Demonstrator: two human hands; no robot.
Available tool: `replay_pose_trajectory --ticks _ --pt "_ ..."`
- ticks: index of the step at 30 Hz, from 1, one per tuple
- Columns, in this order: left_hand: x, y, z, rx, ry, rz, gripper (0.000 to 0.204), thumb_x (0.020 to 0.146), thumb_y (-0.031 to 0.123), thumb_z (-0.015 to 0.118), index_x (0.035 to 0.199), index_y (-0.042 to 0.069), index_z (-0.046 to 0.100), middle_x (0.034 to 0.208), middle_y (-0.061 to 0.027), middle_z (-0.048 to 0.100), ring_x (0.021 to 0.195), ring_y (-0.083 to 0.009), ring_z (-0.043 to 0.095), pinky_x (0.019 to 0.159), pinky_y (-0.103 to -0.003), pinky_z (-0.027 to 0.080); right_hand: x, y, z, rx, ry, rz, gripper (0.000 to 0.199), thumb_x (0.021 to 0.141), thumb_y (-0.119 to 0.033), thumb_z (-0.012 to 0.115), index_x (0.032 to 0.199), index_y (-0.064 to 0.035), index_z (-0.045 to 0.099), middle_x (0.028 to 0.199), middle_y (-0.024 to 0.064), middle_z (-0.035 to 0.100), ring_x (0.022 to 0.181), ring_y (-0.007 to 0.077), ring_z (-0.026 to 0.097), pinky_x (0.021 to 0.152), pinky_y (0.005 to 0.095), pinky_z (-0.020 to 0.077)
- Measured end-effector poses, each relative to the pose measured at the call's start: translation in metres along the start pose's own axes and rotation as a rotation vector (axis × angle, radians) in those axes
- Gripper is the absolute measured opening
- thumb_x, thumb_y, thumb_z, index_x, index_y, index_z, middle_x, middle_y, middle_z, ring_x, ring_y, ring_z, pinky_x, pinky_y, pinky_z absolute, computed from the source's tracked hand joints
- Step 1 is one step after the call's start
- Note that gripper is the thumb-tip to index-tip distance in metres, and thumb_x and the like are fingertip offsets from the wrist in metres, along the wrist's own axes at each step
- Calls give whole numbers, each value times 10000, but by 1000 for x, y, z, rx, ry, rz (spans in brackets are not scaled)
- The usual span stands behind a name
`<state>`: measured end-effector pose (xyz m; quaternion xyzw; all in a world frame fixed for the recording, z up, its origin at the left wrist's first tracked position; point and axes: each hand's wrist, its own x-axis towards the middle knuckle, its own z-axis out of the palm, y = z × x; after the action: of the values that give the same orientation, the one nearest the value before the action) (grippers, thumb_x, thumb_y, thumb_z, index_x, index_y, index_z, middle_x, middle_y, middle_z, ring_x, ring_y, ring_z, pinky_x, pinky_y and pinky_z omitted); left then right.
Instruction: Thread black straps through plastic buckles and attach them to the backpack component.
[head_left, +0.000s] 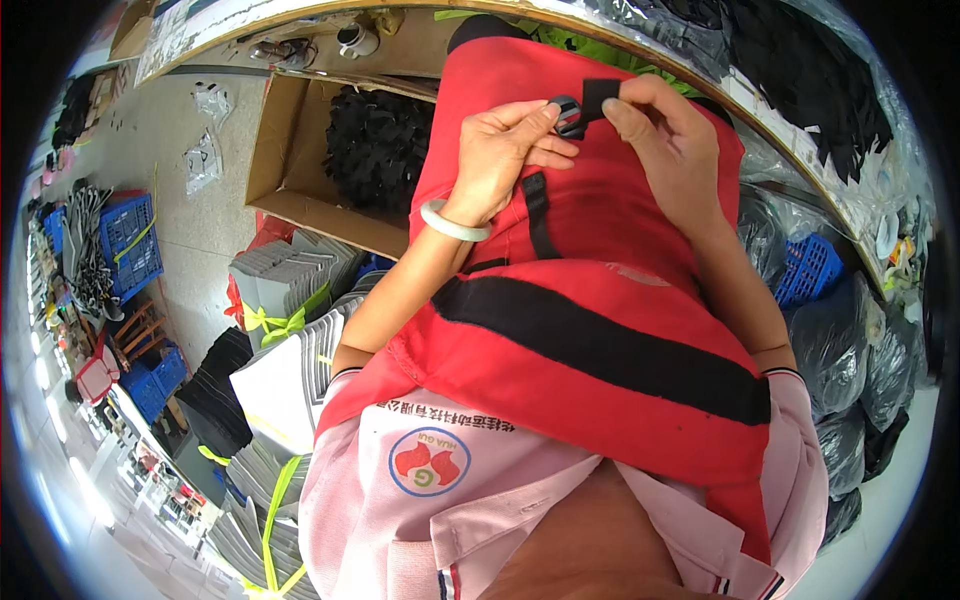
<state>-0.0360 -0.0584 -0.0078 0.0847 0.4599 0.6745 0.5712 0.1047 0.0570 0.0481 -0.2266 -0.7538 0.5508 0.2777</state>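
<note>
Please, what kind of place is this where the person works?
Probably a small sewing or bag-making workshop. A cardboard box holds black cut pieces, tied bundles of grey material are stacked on the floor, and both hands work a black strap and buckle on red fabric.

Both bare forearms raised, converging ahead. Left hand (505,150) with fingers curled, thumb pinching. Right hand (668,140) pinching with thumb and forefinger, close beside left.

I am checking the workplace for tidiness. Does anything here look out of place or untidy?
Two clear plastic bags lie loose on the floor beside the cardboard box. At the work itself nothing stands out: the left hand and right hand hold a black buckle and strap over the red fabric.
</note>
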Motion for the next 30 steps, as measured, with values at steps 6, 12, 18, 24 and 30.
replay_pose_trajectory --ticks 6,12,18,24,30 --pt "-1 -7 1 125 33 157 204 895 60 640 1043 -80 651 891 -132 679 703 -174 681 649 -252 582 0 10 -11 91 -364 590 234 908 -221 626 759 -42 599 583 -52 469 515 13 384 464 207 280" --pt "-7 -1 4 306 -36 311 192 865 -14 648 1050 -64 656 952 -90 656 832 -150 671 753 -235 562 -4 20 3 205 -247 637 219 918 -217 615 792 -37 613 592 -40 497 512 31 435 460 204 317" --pt "-16 8 1 500 -116 394 174 834 -58 656 1000 -28 697 985 -36 617 813 -73 571 697 -185 472 -5 24 -6 416 -158 497 186 931 -209 604 928 -26 638 702 -7 556 562 55 506 506 198 406" --pt "-22 9 -4 535 -229 432 191 812 -70 668 987 -6 711 1033 -21 548 812 -74 540 681 -188 451 -2 25 -6 218 -263 447 173 927 -200 615 954 -33 651 785 3 607 655 52 551 600 194 460" --pt "-28 25 -3 622 -203 480 173 806 -80 656 952 -4 711 998 -47 555 786 -104 565 667 -212 471 5 23 3 367 -218 395 121 897 -137 648 945 -35 606 839 10 624 741 54 580 694 214 497"
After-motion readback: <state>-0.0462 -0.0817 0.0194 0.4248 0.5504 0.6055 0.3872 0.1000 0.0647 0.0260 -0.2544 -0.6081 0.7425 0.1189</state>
